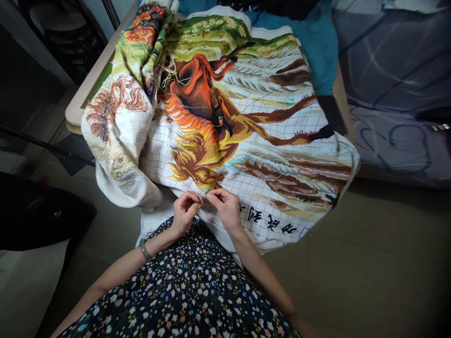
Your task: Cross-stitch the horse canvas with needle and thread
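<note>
A large cross-stitch cloth with orange and brown horses lies spread over a table and hangs down onto my lap. Its left part is bunched into a thick fold. My left hand and my right hand meet at the cloth's near edge, just below a golden horse head. Both have their fingers pinched together on the fabric. I cannot make out a needle between them. Loose threads trail across the orange horse. A green bangle sits on my left wrist.
A teal cloth covers the table's far right corner. A grey patterned bed cover lies to the right. A dark chair seat stands at the left. Tiled floor surrounds my flowered dress.
</note>
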### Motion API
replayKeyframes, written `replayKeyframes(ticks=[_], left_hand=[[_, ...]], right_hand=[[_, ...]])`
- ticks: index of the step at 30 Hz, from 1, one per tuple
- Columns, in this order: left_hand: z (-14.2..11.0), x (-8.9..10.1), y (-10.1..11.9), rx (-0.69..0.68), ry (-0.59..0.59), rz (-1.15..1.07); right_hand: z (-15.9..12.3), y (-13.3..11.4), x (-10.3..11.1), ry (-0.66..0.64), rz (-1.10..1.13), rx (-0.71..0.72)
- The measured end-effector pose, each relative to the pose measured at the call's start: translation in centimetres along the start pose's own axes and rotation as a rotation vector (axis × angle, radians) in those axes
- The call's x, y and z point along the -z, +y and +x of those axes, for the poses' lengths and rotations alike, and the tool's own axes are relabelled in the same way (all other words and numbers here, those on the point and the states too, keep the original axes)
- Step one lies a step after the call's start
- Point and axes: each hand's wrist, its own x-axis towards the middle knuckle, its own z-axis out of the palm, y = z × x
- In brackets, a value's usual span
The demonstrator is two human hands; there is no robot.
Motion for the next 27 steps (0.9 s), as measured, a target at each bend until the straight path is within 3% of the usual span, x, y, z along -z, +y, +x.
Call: replayKeyframes(ticks=[4, 5, 8, 10, 13, 17, 21, 27], left_hand=[[-1.6, 2.3, 0.1, 0.152, -0.153, 0.143], [-2.0, 3.0, -0.2, 0.213, -0.115, 0.205], [-2.4, 5.0, -1.6, 0.436, 0.296, 0.216], [-1.9, 5.5, -2.5, 0.537, 0.371, 0.122], [-0.2, 4.5, -3.1, 0.568, 0.228, -0.183], [1.9, 1.3, -2.6, 0.582, 0.168, -0.445], [2.4, -0.8, -1.3, 0.481, 0.192, -0.439], [2.1, -1.4, -0.3, 0.454, 0.276, -0.422]], right_hand=[[0.2, -0.1, -0.2, 0.029, 0.1, -0.103], [0.2, -0.2, -0.2, 0.034, 0.118, -0.116], [0.4, -0.3, -0.4, 0.037, 0.152, -0.129], [0.6, -0.3, -0.5, 0.035, 0.158, -0.128], [0.9, -0.2, -0.5, 0.052, 0.138, -0.126], [1.1, -0.5, -0.3, 0.041, 0.118, -0.095], [1.1, -1.0, 0.2, -0.005, 0.047, -0.068], [1.2, -1.3, 0.6, -0.013, -0.01, -0.002]])
